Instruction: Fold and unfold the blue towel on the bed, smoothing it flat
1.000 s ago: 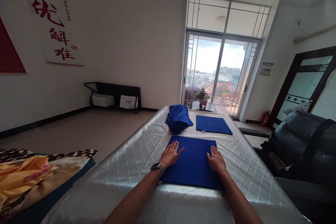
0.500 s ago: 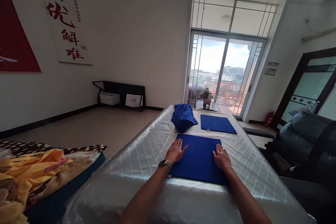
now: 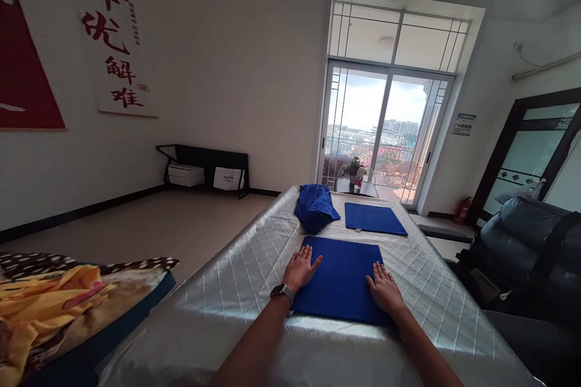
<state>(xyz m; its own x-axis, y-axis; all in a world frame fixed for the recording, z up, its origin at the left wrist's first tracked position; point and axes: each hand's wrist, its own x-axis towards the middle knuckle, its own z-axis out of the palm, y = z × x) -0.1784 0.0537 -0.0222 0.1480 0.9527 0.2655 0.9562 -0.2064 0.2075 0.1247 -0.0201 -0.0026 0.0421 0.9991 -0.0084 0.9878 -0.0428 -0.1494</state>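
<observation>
Currently both hands lie flat, fingers spread, palms down on the folded blue cloth (image 3: pixel 340 278). Left hand (image 3: pixel 303 267) presses its left edge, right hand (image 3: pixel 385 288) its right edge, cloth spanning between them, centre frame on the quilted silver table (image 3: pixel 218 308). Beyond it: a crumpled blue cloth (image 3: pixel 315 207) and a second flat folded cloth (image 3: pixel 373 218), just apart. Versus a second ago, hands keep the same grip-free flat pose; only the view has shifted slightly, cloth unmoved.
</observation>
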